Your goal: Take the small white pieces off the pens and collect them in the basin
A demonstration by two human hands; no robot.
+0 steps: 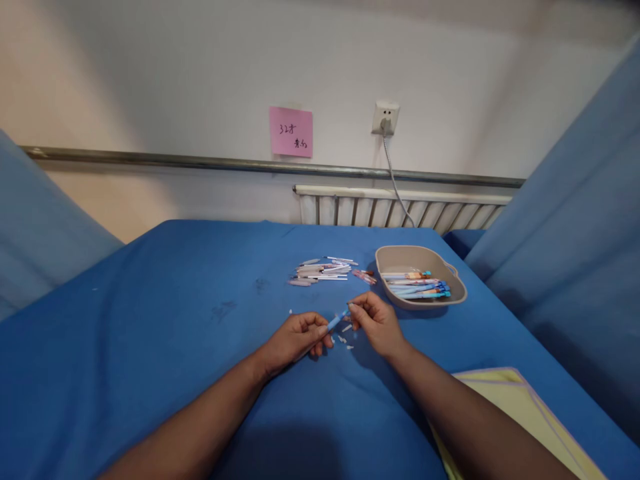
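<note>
Pen (336, 322) slants away rightward, left fingers (321, 329) pinching it, right fingers (361, 309) gripping its likely tip (346, 312)

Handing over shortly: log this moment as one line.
left hand: holds slim light-blue plastic pen; right hand: pinches pen's other end; beige rounded plastic bin: contains pens; slender whitish pieces: piled left of bin

From where I stand, a blue cloth (165, 300) covers the table. Toward the wall lies a loose pile of pen parts (323, 270), with pinkish pieces (365, 276) just right of it. Beside those sits a tan basket (410, 259). Small white bits (342, 339) lie nearer me, and a yellow towel (500, 392) at the near right.
</note>
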